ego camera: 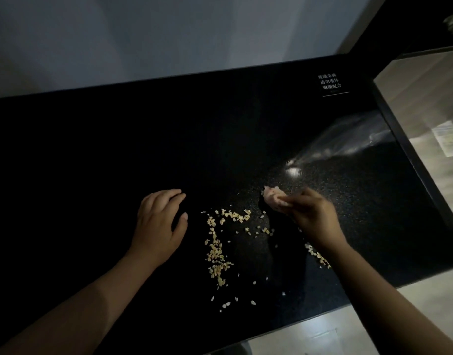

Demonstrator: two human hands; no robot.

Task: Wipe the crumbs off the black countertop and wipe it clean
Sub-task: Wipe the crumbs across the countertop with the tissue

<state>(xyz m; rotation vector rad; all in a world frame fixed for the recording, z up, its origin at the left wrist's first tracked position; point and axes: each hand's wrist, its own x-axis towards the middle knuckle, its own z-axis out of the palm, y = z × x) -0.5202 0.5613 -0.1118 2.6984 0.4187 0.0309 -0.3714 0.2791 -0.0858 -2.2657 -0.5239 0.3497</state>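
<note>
Resting flat on black countertop (92,155), left hand (160,224) empty, fingers spread. Crumbs (216,248) strewn mid-counter between hands, unswept. Right hand (311,216) pinched on pale crumpled cloth (271,198) just beyond crumbs. Wiping barely begun, apparently.

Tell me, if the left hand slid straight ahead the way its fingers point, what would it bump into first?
Probably nothing soon. The left hand lies flat with fingers aimed up and a little right, over bare black countertop. The crumbs sit off to its right, outside that line. Far ahead is only the wall.
</note>
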